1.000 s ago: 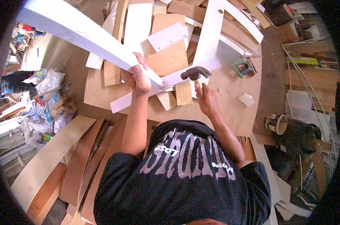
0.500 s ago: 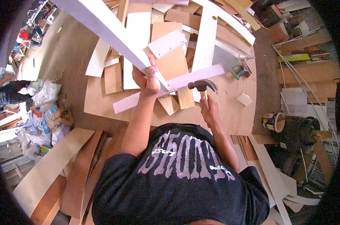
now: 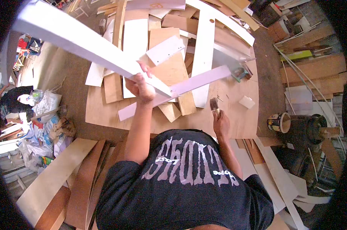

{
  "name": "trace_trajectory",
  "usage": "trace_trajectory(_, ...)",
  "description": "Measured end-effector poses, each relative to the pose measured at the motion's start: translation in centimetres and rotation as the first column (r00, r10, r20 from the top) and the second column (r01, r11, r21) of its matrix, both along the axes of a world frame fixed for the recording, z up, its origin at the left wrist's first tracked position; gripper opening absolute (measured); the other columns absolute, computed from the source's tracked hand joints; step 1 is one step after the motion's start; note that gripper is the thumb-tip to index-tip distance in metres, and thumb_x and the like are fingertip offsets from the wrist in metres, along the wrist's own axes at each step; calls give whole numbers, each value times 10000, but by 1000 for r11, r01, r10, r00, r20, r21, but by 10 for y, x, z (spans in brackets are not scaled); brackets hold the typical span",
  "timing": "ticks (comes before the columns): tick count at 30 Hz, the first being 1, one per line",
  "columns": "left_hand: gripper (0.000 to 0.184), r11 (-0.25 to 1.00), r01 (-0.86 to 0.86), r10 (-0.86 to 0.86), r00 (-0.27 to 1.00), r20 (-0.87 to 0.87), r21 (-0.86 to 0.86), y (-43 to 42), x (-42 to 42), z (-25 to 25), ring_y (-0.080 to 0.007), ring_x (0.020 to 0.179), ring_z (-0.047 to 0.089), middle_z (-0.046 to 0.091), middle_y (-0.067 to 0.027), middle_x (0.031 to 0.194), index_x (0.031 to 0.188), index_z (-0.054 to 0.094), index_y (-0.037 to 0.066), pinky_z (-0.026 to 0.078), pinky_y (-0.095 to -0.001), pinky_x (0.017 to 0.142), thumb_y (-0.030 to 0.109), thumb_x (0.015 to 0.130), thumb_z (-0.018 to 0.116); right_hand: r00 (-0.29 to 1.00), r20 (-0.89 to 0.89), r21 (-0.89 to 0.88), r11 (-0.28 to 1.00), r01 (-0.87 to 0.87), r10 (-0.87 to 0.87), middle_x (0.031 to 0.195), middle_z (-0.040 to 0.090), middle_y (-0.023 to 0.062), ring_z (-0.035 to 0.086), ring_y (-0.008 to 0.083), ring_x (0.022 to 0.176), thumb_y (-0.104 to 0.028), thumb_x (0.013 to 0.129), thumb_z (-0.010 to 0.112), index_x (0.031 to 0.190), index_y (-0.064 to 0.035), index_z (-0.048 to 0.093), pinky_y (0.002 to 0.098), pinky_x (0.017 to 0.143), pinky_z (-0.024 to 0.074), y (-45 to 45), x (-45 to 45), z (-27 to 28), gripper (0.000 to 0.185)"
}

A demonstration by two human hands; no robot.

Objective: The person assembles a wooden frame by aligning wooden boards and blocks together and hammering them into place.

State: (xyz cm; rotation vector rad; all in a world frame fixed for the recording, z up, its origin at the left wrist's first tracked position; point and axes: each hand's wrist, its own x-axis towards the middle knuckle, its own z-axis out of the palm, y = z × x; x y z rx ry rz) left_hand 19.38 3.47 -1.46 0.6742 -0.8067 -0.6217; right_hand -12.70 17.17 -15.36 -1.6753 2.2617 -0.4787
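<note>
Left hand (image 3: 144,91): fingers wrapped firmly round white beam (image 3: 85,42); beam's lower end meets pale strip (image 3: 204,81), slanting up from left, above near edge of worktop (image 3: 234,122). Joint detail too small to tell. Right hand (image 3: 221,123): fingers curled tight on hammer (image 3: 214,103), toward near right corner. Step, judged: hammering at joint; another blow would need steady left grip. Versus half-second-earlier frame: hammer head lower, farther from joint.

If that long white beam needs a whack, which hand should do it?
Probably the right hand: it holds the hammer, with the beam's near end off to its left. The left hand looks busy, gripping the long white beam where it meets the pale strip.
</note>
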Motion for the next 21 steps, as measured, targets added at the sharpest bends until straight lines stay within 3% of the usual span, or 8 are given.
trace_trajectory(2, 590, 995, -68, 71, 996, 52, -67, -1, 27, 4, -161, 595, 467, 478, -76, 794, 944, 452, 17, 410, -315, 534, 583, 884, 608, 998, -60, 25, 1000, -6, 7, 880, 657, 215, 629, 420, 830, -322, 971, 597, 1062, -51, 611, 513, 694, 481, 1, -6, -11, 286)
trace_trajectory(3, 495, 992, -7, 9, 1000, 19, -125, 5, 37, 10, -142, 681, 495, 523, -71, 873, 1023, 460, 47, 434, -290, 580, 492, 916, 651, 997, -82, -5, 1000, -12, 11, 936, 657, 197, 633, 408, 836, -305, 963, 606, 1076, -63, 609, 506, 702, 492, 1, -7, -15, 267)
trace_trajectory(8, 493, 984, -150, 149, 989, -18, -100, 32, 80, 40, -157, 674, 494, 510, -74, 867, 1060, 432, 43, 432, -298, 570, 475, 927, 628, 992, -128, -15, 1000, -10, 8, 1068, 649, 147, 644, 379, 850, -270, 942, 628, 1110, -88, 596, 486, 711, 516, -4, -2, -36, 250)
trace_trajectory(11, 494, 973, -221, 223, 975, 14, -67, 50, 99, 56, -150, 654, 484, 499, -79, 855, 1067, 418, 60, 414, -296, 549, 507, 947, 590, 992, -112, 41, 998, 55, -50, 1100, 645, 133, 634, 369, 950, -243, 932, 631, 1155, -99, 598, 479, 742, 527, -6, 1, -49, 268)
trace_trajectory(14, 502, 974, -214, 216, 976, 21, -67, 63, 115, 55, -145, 629, 471, 491, -75, 839, 1150, 405, 50, 403, -294, 535, 498, 974, 548, 984, -168, -110, 990, -83, 63, 1154, 631, 135, 596, 365, 1081, -212, 908, 643, 1224, -90, 581, 476, 851, 514, -11, 10, -54, 344)
trace_trajectory(16, 521, 963, -266, 267, 964, 6, -46, 69, 110, 61, -144, 618, 463, 487, -74, 833, 1203, 390, 49, 399, -294, 530, 496, 981, 536, 984, 20, -310, 937, -162, 177, 1232, 596, 156, 546, 365, 1176, -187, 862, 677, 1280, -70, 557, 471, 970, 465, -28, 58, -5, 450)
trace_trajectory(18, 583, 940, -341, 341, 940, 9, -3, 73, 108, 61, -143, 598, 445, 476, -69, 822, 1325, 349, 54, 392, -295, 524, 494, 985, 525, 867, 152, -203, 873, -443, 475, 1290, 558, 180, 530, 374, 1207, -198, 820, 716, 1270, -47, 553, 470, 1014, 433, -44, 88, 8, 502)
trace_trajectory(21, 570, 936, -351, 351, 936, 17, 24, 79, 106, 56, -142, 597, 444, 468, -66, 822, 1325, 353, 63, 388, -296, 523, 489, 986, 521, 781, 120, -195, 786, -587, 613, 1271, 564, 180, 535, 378, 1190, -229, 795, 742, 1309, -51, 519, 468, 999, 440, -67, 145, 14, 588)
